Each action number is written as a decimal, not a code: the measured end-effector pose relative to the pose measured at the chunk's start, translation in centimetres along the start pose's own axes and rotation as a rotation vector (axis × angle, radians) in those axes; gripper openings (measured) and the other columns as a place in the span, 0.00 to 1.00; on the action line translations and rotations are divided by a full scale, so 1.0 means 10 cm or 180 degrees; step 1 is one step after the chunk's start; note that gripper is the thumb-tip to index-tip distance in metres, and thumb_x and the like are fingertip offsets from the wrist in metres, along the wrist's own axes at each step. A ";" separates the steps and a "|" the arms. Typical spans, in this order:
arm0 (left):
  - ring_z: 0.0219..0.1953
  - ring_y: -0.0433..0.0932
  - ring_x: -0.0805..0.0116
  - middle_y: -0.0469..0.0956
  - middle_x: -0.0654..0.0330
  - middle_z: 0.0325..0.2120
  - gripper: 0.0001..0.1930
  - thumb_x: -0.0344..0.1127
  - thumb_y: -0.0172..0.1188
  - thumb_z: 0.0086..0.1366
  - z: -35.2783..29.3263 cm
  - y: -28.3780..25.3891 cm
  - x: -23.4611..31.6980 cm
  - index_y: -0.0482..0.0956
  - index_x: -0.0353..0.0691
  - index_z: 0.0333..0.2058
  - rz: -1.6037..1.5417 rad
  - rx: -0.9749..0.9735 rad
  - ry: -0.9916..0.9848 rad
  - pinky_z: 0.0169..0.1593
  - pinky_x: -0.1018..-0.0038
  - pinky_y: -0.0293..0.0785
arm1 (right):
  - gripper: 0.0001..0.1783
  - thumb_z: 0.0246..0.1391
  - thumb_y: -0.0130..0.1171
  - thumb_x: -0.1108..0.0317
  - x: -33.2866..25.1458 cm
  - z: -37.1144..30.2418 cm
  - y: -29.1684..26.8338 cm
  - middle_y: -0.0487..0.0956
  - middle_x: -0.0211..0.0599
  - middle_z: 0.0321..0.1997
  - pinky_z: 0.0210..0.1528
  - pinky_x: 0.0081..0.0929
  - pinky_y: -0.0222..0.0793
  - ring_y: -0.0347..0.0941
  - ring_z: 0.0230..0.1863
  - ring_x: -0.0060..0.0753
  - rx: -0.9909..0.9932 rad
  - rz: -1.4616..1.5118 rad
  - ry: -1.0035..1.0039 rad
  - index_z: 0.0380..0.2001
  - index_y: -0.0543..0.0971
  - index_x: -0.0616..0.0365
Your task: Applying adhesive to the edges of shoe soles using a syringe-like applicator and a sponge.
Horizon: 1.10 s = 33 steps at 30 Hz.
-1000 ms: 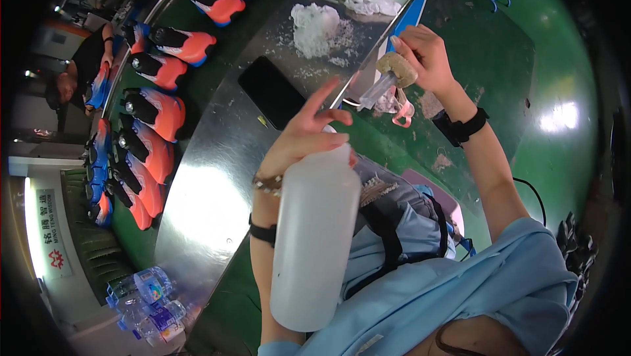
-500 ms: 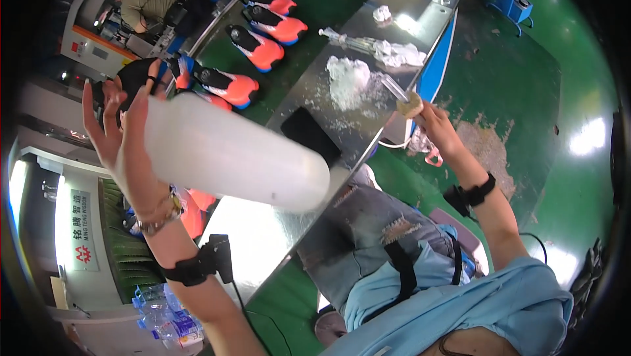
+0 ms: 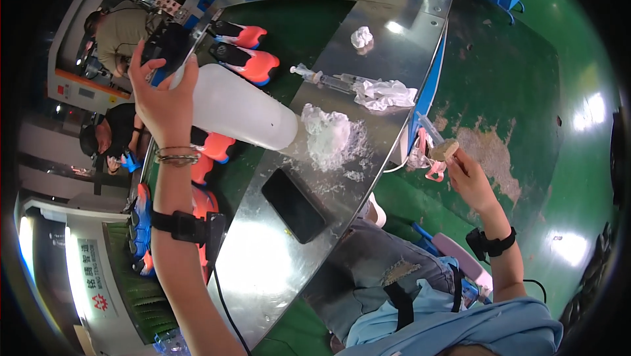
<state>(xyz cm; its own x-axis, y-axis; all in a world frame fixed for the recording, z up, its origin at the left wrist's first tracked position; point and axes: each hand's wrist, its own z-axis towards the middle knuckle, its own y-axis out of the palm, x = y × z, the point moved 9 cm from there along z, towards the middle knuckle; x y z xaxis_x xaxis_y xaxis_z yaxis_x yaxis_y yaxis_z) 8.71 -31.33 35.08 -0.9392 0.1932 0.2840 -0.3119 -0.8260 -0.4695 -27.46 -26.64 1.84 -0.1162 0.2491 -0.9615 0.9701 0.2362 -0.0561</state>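
- A steel bench [image 3: 407, 47] runs slantwise through this workshop, and the green floor [image 3: 585, 178] shines under the lights.
- Nearest, the person sits in a light blue top [image 3: 473, 330] and grey jeans [image 3: 335, 277], a dark strap on each forearm.
- The right hand [image 3: 476, 185] is out past the bench's edge, its fingertips closed in a pinch on a tan pad [image 3: 444, 151]. The pad sits right at the tips, clear of the palm, and a clear tube [image 3: 430, 128] juts from its far side, away from the fingers.
- The left hand [image 3: 165, 109] is raised at the other side, partly open around the neck end of a big white bottle [image 3: 243, 106]. The thumb lies along the near side of that end; the other fingers stand apart from it, half curled. How firmly they grip, I can't tell.
- The bottle's body slants away from those fingers, its base toward a white fluffy heap [image 3: 327, 136]. Whether the base touches the bench is hard to see from here.
- A black phone [image 3: 294, 205] lies flat on the steel, on the near side of the heap.
- Beyond the heap lie syringes [image 3: 322, 80], crumpled white tissue [image 3: 384, 95] touching them, and a small white wad [image 3: 361, 37].
- Orange-and-black shoes [image 3: 246, 63] line the dark green strip behind the bottle.
- Farther over, one co-worker in black [image 3: 120, 134] bends by a blue shoe; another in olive [image 3: 121, 34] leans toward machinery.
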 end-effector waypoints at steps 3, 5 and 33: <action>0.30 0.78 0.71 0.72 0.65 0.34 0.31 0.37 0.66 0.47 0.04 0.23 -0.07 0.66 0.45 0.51 0.0064 -0.0413 -0.0276 0.29 0.80 0.71 | 0.15 0.59 0.44 0.64 -0.06 0.11 0.00 0.64 0.22 0.19 0.21 0.15 0.55 0.56 0.19 0.11 0.0045 -0.0112 0.0140 0.46 0.69 0.61; 0.31 0.78 0.72 0.73 0.65 0.35 0.29 0.37 0.65 0.48 0.06 0.31 0.03 0.67 0.45 0.51 0.0077 -0.0740 -0.0130 0.30 0.79 0.71 | 0.15 0.59 0.45 0.64 -0.12 0.18 -0.01 0.64 0.22 0.18 0.20 0.15 0.53 0.56 0.19 0.11 0.0107 -0.0150 0.0131 0.46 0.70 0.61; 0.24 0.73 0.69 0.74 0.61 0.26 0.06 0.32 0.57 0.54 -1.49 1.90 0.98 0.81 0.41 0.31 -0.1326 -0.3150 0.0925 0.30 0.76 0.68 | 0.12 0.55 0.52 0.65 -0.30 0.42 0.30 0.61 0.20 0.18 0.21 0.16 0.49 0.52 0.20 0.11 -0.0141 -0.0084 -0.0185 0.36 0.74 0.64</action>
<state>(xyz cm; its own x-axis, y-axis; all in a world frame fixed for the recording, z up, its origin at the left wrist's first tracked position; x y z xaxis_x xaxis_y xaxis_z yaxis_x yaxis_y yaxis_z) -8.54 -37.29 16.50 -0.6918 0.5809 0.4289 -0.4662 0.0943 -0.8796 -23.33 -30.64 3.43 -0.1279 0.1877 -0.9739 0.9563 0.2836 -0.0710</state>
